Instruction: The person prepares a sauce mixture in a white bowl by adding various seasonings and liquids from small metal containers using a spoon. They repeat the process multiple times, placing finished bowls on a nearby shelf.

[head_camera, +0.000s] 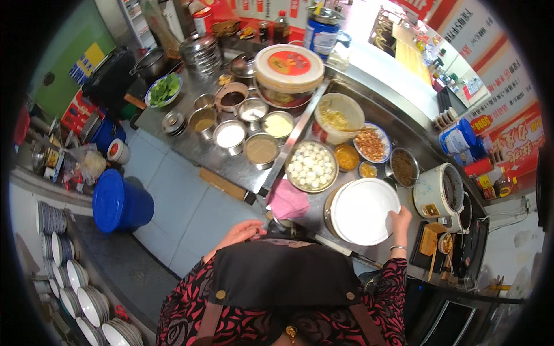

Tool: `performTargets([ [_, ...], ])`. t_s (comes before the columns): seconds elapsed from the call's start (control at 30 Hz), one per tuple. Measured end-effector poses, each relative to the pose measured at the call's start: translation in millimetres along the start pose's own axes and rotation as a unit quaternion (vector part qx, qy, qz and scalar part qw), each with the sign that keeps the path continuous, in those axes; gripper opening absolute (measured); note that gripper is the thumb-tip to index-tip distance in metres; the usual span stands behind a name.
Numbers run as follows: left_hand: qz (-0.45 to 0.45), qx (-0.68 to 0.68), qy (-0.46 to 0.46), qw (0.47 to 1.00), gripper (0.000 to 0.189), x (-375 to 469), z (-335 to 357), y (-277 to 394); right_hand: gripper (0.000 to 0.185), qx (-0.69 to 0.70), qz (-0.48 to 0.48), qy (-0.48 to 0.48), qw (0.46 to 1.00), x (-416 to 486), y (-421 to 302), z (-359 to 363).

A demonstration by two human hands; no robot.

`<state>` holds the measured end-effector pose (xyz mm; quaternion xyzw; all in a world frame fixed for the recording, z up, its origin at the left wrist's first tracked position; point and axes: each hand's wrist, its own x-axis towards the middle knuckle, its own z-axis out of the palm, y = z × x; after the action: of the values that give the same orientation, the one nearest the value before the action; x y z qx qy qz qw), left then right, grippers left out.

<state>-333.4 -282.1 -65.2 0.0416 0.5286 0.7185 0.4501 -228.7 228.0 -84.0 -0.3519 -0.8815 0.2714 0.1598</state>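
Note:
My right hand (401,221) grips the right rim of a round white lid (365,209), which lies over a round container on the steel counter. My left hand (246,231) is held in front of the apron with nothing in it, its fingers a little apart. A pink cloth (289,200) hangs at the counter's edge between the hands. Above the cloth stands a metal bowl of peeled small eggs (312,166). Near the lid are a small bowl of yellow-orange sauce (346,157), a bowl of chopped reddish topping (371,145) and a metal bowl of dark brown food (403,167).
Metal pots of seasonings (230,135) crowd the left counter, beside a large lidded tub (288,71) and a bowl of leafy greens (163,91). A blue bin (123,201) stands on the floor; stacked bowls (93,305) are at lower left. A white pot (437,190) is on the right.

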Motion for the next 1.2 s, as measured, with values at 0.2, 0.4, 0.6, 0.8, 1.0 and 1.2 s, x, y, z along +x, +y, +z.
performTargets([
  [0.2, 0.029, 0.002, -0.010, 1.000, 0.035, -24, -43, 12, 0.010, -0.258, -0.270, 0.138, 0.917, -17, -100, -27],
  [0.4, 0.050, 0.034, 0.028, 0.998, 0.033, -45, -89, 28, 0.017, -0.245, -0.327, 0.207, 0.889, -47, -191, -59],
  [0.6, 0.129, -0.123, -0.072, 0.981, 0.054, -32, -110, 54, 0.018, 0.126, -0.119, -0.002, 0.985, -99, -274, -5],
  [0.8, 0.091, -0.198, -0.037, 0.975, 0.078, -62, -136, 57, 0.022, 0.331, 0.000, -0.247, 0.910, -157, -343, 155],
  [1.0, 0.075, -0.226, 0.103, 0.966, 0.065, -80, -181, 49, 0.023, 0.373, 0.054, -0.375, 0.847, -159, -370, 224],
  [1.2, 0.139, -0.321, 0.137, 0.927, 0.062, -73, -213, 62, 0.019, 0.438, 0.033, -0.455, 0.775, -111, -402, 272],
])
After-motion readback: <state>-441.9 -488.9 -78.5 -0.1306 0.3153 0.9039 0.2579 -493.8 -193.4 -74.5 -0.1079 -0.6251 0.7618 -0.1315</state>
